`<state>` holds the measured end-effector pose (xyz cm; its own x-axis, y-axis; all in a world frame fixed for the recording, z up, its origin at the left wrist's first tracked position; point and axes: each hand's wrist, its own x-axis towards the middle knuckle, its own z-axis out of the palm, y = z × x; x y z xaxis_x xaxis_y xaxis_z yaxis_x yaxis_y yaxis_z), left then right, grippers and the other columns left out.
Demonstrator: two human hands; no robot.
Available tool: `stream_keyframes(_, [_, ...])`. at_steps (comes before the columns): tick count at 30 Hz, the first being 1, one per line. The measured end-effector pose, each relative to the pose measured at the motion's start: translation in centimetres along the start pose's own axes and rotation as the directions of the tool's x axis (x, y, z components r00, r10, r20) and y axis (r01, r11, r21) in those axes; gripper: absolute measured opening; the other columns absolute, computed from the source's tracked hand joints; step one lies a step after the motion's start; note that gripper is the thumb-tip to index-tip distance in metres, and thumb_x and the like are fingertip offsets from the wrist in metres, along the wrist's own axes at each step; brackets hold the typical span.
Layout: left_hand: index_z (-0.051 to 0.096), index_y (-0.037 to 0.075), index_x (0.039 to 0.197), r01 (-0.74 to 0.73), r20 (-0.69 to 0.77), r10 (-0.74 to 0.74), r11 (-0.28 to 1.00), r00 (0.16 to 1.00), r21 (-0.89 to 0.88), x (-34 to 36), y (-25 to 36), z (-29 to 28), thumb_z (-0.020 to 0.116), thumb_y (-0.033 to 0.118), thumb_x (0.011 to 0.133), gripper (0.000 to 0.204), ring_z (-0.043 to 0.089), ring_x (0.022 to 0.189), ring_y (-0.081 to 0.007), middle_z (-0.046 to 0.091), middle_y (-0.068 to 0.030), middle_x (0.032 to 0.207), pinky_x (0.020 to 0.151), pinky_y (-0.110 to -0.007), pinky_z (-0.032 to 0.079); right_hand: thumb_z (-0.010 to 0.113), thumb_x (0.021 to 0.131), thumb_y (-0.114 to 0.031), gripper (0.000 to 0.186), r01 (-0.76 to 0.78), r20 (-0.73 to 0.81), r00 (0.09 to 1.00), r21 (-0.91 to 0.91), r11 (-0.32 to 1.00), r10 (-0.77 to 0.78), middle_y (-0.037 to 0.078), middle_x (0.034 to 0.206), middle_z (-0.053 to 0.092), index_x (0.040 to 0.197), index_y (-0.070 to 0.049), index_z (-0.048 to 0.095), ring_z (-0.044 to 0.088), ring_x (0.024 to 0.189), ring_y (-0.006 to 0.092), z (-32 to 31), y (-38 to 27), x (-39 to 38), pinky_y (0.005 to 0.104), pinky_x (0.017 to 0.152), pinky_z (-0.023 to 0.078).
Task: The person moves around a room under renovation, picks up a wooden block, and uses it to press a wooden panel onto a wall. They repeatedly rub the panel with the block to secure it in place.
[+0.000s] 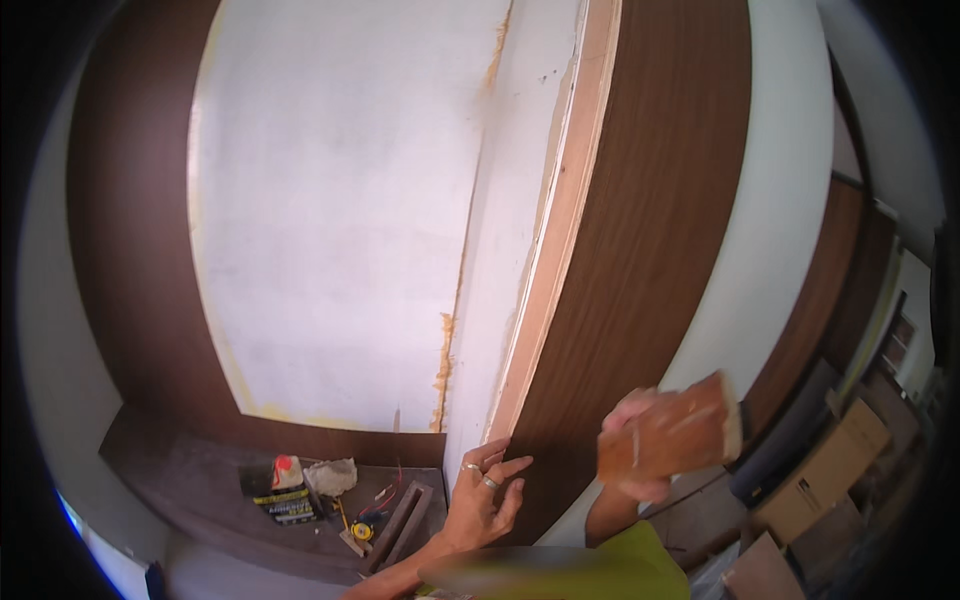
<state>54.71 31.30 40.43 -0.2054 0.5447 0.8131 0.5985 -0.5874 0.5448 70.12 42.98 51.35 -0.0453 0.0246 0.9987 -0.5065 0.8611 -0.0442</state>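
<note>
Two narrow, silvery metal rings (490,482) are worn on the left hand (485,510); a plain yellow-green fabric garment (645,560) is seen at the near edge.

On my feed, a white wall section (330,220) fills the middle, with dark brown wood panelling (130,200) along its left. I see a dark ledge (200,480) below. Pale wall (780,200) to the right, brown boards (815,300) beyond, cardboard box (840,450) lower right. Light's fairly soft; I get bluish glare (72,518) at the lower-left rim.
</note>
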Motion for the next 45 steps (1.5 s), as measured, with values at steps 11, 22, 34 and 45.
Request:
stream_keyframes(11, [0.067,0.006,0.122,-0.027,0.316,0.199,0.88,0.928,-0.474,-0.3,-7.7,-5.0,0.07,0.002,0.088,0.035,0.056,0.129,-0.0404,0.054,-0.0226,0.14,0.105,-0.047,0.051,0.079,0.087,-0.034,0.071,0.262,0.19,0.92,-0.949,0.174,-0.343,0.017,0.124,0.065,0.142,0.001,0.052,0.065,0.112,0.0256,8.2,-3.9,33.7,0.0367,0.098,0.05])
stream_keyframes(22, [0.069,0.004,0.118,0.058,0.312,0.175,0.787,0.934,-0.614,1.2,-11.9,-5.8,0.068,0.0,0.088,0.03,0.053,0.13,-0.0422,0.054,-0.023,0.14,0.109,-0.048,0.045,0.072,0.079,-0.043,0.074,0.044,0.146,0.968,-0.9,-0.433,-0.205,0.028,0.126,0.067,0.139,-0.002,0.056,0.063,0.12,0.0445,10.7,1.3,54.7,0.0493,0.102,0.05])
stream_keyframes(34, [0.066,0.002,0.116,-0.151,-0.085,0.127,0.902,0.988,-0.404,12.9,-23.6,-3.4,0.064,-0.005,0.086,0.031,0.051,0.132,-0.0424,0.051,-0.0215,0.144,0.105,-0.051,0.046,0.073,0.081,-0.035,0.067,0.056,0.113,0.987,-0.907,-0.418,-0.112,0.025,0.124,0.068,0.137,-0.003,0.057,0.067,0.113,0.0421,11.7,1.3,43.7,0.047,0.093,0.053])
stream_keyframes(45, [0.055,0.007,0.141,-0.314,-0.301,0.199,0.859,0.932,-0.404,19.8,-23.7,5.4,0.051,0.018,0.1,0.042,0.04,0.146,-0.0388,0.046,-0.0162,0.156,0.124,-0.059,0.019,0.077,0.085,-0.041,0.064,0.055,0.133,0.984,-0.866,-0.497,-0.122,0.018,0.102,0.071,0.129,0.002,0.058,0.071,0.087,0.0264,12.2,0.4,46.3,0.0403,0.07,0.057])
